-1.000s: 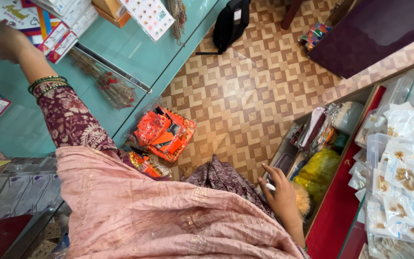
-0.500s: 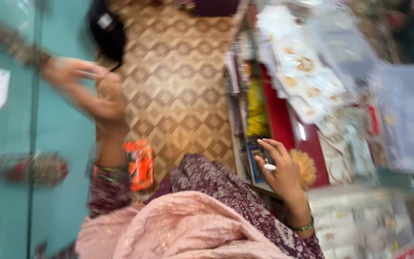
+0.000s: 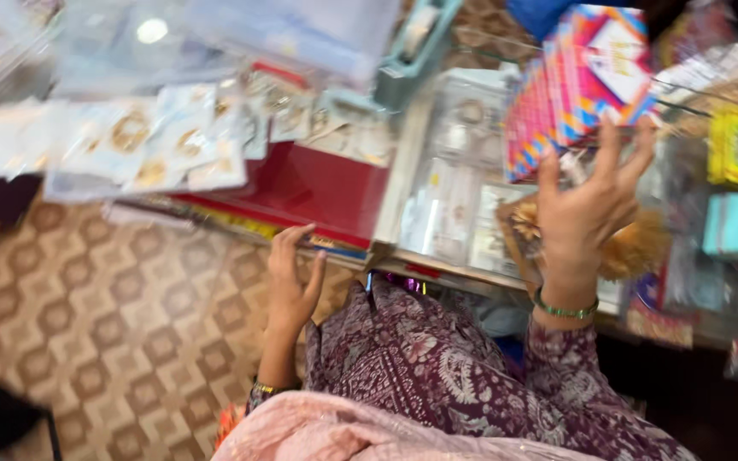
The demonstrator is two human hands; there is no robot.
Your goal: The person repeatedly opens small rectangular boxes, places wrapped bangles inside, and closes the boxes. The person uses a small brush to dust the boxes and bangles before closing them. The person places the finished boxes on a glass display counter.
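Overhead, right hand (image 3: pixel 587 209) holds bright pink-blue patterned box (image 3: pixel 587 72), blurred.

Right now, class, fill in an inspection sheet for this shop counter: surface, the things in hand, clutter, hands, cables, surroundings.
Surface: glass counter top with a red panel at its front; picture blurred.
Things in hand: colourful patterned box, pink, blue and orange, raised above the counter at the fingertips of the right hand.
Clutter: clear packets of small gold-coloured pieces; a yellow fluffy item by the right wrist; a clear plastic bin at the back.
Hands: right hand open-fingered, touching the box's lower edge, grip unclear; left hand open, at the counter's front edge, holding nothing.
Cables: nothing seen.
Surroundings: brown patterned tile floor; person's patterned maroon clothing.
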